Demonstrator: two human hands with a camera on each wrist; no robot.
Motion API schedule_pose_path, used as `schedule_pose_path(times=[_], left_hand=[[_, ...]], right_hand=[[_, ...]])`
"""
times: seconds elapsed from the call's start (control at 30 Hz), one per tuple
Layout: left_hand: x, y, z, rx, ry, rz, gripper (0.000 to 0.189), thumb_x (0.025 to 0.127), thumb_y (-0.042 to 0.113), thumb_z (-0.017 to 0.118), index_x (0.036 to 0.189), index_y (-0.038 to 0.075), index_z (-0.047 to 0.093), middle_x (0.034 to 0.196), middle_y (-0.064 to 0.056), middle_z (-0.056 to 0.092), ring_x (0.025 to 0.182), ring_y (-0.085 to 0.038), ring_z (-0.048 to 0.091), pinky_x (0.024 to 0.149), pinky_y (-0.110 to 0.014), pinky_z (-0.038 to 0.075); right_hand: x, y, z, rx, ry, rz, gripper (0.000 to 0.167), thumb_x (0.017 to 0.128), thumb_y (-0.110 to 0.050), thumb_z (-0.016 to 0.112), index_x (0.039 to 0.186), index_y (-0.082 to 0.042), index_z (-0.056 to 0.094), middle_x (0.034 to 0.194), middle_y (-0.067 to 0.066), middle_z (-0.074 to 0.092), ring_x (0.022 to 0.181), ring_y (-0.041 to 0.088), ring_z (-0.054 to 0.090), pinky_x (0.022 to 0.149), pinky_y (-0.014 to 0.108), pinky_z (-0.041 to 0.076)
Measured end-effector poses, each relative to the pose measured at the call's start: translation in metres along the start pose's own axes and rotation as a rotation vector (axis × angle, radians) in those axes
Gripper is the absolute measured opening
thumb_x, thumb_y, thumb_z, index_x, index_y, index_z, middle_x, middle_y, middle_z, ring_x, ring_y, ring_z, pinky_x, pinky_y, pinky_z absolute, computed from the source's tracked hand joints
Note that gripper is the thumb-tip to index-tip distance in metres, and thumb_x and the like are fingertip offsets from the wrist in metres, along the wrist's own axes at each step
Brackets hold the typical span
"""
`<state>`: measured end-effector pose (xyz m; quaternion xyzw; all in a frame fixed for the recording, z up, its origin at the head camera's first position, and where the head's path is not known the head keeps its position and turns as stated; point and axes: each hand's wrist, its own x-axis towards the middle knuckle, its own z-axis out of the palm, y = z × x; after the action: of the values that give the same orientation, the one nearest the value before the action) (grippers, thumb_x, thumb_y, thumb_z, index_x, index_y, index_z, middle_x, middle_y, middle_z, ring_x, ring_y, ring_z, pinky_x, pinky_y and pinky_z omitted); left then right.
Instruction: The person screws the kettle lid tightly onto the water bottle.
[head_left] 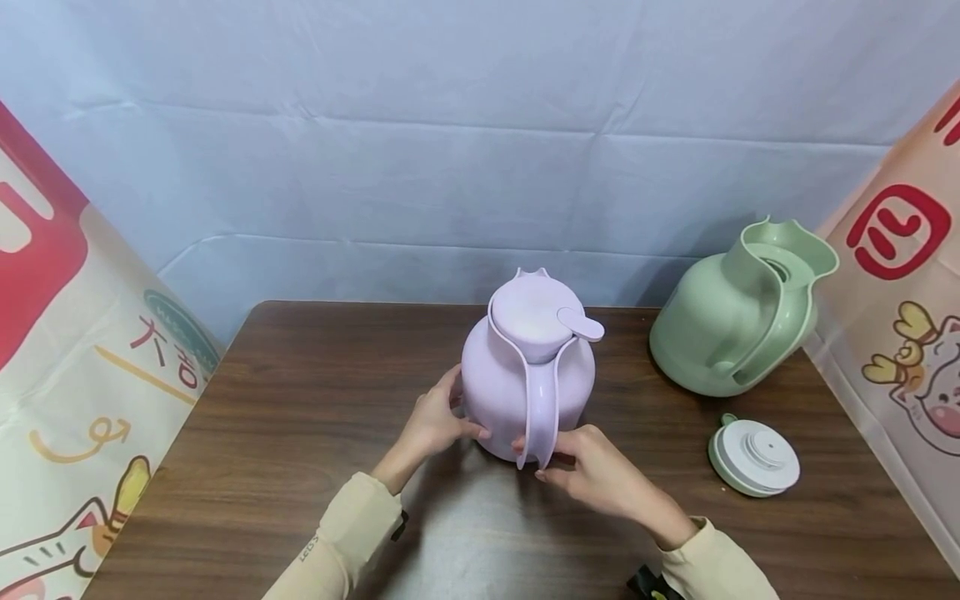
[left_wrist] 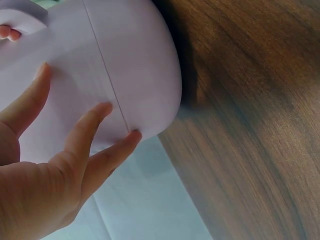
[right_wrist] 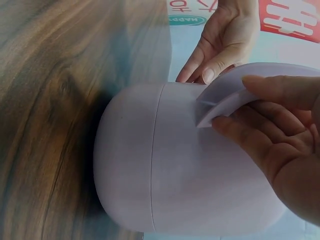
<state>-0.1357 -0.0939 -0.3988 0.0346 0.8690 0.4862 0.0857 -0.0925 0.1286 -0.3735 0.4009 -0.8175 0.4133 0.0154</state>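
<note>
A lilac thermos jug (head_left: 491, 392) stands on the table with its lid (head_left: 534, 308) in place and its handle (head_left: 542, 404) facing me. My left hand (head_left: 435, 421) rests on the left side of the jug's body. In the left wrist view its fingers (left_wrist: 82, 132) are spread and fairly straight against the lilac wall, near the seam. Around the lower part of the handle, my right hand (head_left: 600, 471) pinches with thumb and fingers. The right wrist view shows its thumb (right_wrist: 285, 90) on one side of the handle and the fingers on the other.
At the back right a green thermos jug (head_left: 686, 333) stands with its top uncovered. A green and white lid (head_left: 765, 458) lies upside down on the wooden table (head_left: 300, 392) in front of it. Pale blue cloth (head_left: 450, 183) hangs behind, with printed sheets at both sides.
</note>
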Motion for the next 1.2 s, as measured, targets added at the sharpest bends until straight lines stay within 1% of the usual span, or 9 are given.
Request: schedule_pose_path(times=[0.23, 0.4, 0.53, 0.63, 0.87, 1.07, 1.2], left_hand=[[0.0, -0.001, 0.0, -0.012, 0.003, -0.004, 0.097, 0.058, 0.01, 0.086, 0.139, 0.003, 0.033, 0.13, -0.021, 0.048, 0.115, -0.034, 0.049, 0.09, -0.041, 0.043], [-0.001, -0.001, -0.001, -0.019, 0.017, -0.011, 0.096, 0.058, 0.009, 0.086, 0.139, 0.002, 0.033, 0.131, -0.022, 0.047, 0.114, -0.034, 0.049, 0.09, -0.041, 0.043], [-0.001, -0.001, -0.001, -0.014, 0.028, -0.013, 0.097, 0.058, 0.01, 0.086, 0.139, 0.001, 0.033, 0.13, -0.022, 0.047, 0.113, -0.034, 0.051, 0.09, -0.041, 0.042], [-0.001, -0.001, -0.002, -0.017, 0.033, -0.014, 0.096, 0.059, 0.011, 0.086, 0.139, 0.002, 0.033, 0.13, -0.021, 0.048, 0.113, -0.033, 0.051, 0.09, -0.042, 0.042], [-0.001, -0.004, -0.005, -0.062, 0.045, -0.018, 0.096, 0.06, 0.01, 0.085, 0.139, 0.002, 0.032, 0.129, -0.022, 0.048, 0.113, -0.034, 0.051, 0.089, -0.043, 0.043], [-0.001, -0.007, -0.009, -0.048, 0.058, -0.025, 0.096, 0.06, 0.012, 0.085, 0.14, 0.002, 0.031, 0.128, -0.019, 0.05, 0.113, -0.034, 0.051, 0.087, -0.041, 0.044], [-0.001, -0.01, -0.012, -0.093, 0.062, -0.013, 0.095, 0.061, 0.01, 0.085, 0.14, 0.002, 0.032, 0.127, -0.018, 0.05, 0.113, -0.035, 0.05, 0.086, -0.041, 0.045]], right_hand=[[0.004, -0.001, 0.001, 0.011, -0.008, 0.007, 0.033, 0.067, 0.01, 0.068, 0.098, -0.004, 0.069, 0.092, 0.003, 0.069, 0.085, 0.008, 0.061, 0.071, 0.026, 0.049], [0.004, 0.001, 0.001, 0.016, 0.006, 0.009, 0.034, 0.066, 0.011, 0.067, 0.096, -0.004, 0.069, 0.091, 0.004, 0.069, 0.088, 0.008, 0.061, 0.072, 0.026, 0.049], [0.005, 0.003, -0.001, 0.029, -0.003, 0.028, 0.033, 0.066, 0.011, 0.066, 0.096, -0.004, 0.069, 0.091, 0.004, 0.069, 0.088, 0.008, 0.061, 0.071, 0.026, 0.049], [0.006, 0.004, -0.001, 0.027, -0.004, 0.025, 0.033, 0.066, 0.012, 0.067, 0.096, -0.003, 0.07, 0.09, 0.004, 0.069, 0.087, 0.008, 0.061, 0.071, 0.026, 0.049], [0.009, 0.007, 0.001, 0.019, -0.01, 0.021, 0.033, 0.065, 0.012, 0.066, 0.094, -0.004, 0.07, 0.089, 0.003, 0.069, 0.084, 0.008, 0.061, 0.068, 0.025, 0.049], [0.014, 0.008, 0.002, 0.006, -0.029, 0.039, 0.033, 0.066, 0.01, 0.065, 0.095, -0.005, 0.07, 0.089, 0.001, 0.069, 0.085, 0.006, 0.059, 0.07, 0.025, 0.049], [0.018, 0.009, 0.004, 0.004, -0.043, 0.06, 0.033, 0.067, 0.009, 0.065, 0.096, -0.005, 0.07, 0.091, 0.001, 0.069, 0.086, 0.007, 0.06, 0.072, 0.026, 0.049]])
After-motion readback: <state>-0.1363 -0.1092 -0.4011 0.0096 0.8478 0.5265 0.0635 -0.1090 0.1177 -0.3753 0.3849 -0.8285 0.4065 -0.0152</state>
